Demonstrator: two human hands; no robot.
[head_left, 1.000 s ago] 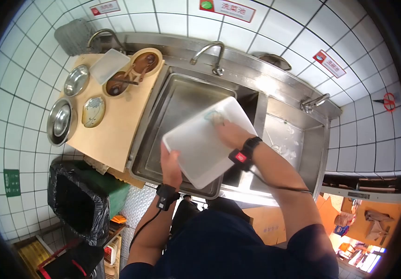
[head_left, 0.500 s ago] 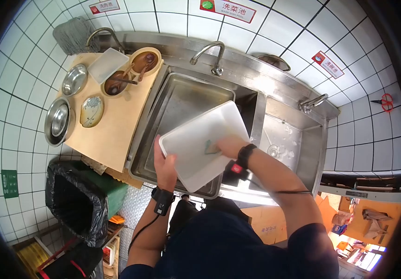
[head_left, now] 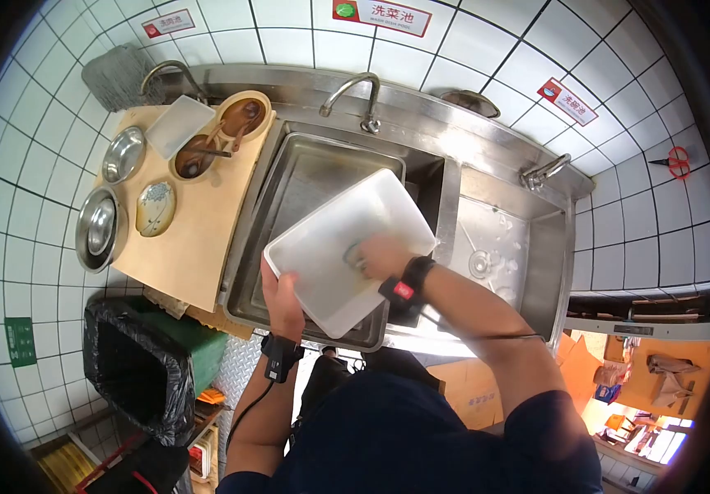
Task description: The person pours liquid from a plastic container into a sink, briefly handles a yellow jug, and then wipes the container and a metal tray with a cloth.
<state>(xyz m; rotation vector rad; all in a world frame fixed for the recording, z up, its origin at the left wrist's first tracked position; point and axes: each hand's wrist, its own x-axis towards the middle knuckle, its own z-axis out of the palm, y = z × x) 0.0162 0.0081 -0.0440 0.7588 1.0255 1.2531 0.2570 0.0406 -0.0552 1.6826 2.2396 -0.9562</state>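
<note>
A white rectangular plastic tub [head_left: 334,284] is tilted above the sinks, its open inside facing me. My left hand [head_left: 282,300] grips its left rim, with the thumb over the edge. Inside the tub, my right hand [head_left: 386,258] is curled against the bottom and blurred by motion. A small greenish-grey thing [head_left: 353,257] shows at its fingertips, too smeared to name. Beneath the tub, a large metal tray [head_left: 301,177] rests over the left sink basin.
At right is a sink basin [head_left: 487,222] with suds. A wooden board [head_left: 186,255] at left bears metal bowls [head_left: 124,155], a patterned dish [head_left: 156,209], brown-stained pots [head_left: 244,118] and a translucent container [head_left: 179,126]. A middle faucet [head_left: 363,99] overhangs; a lined bin [head_left: 137,362] stands lower left.
The tub has turned its inside more towards me. My right hand has shifted left across its bottom, while my left hand keeps its grip. The whole view has shifted slightly.
</note>
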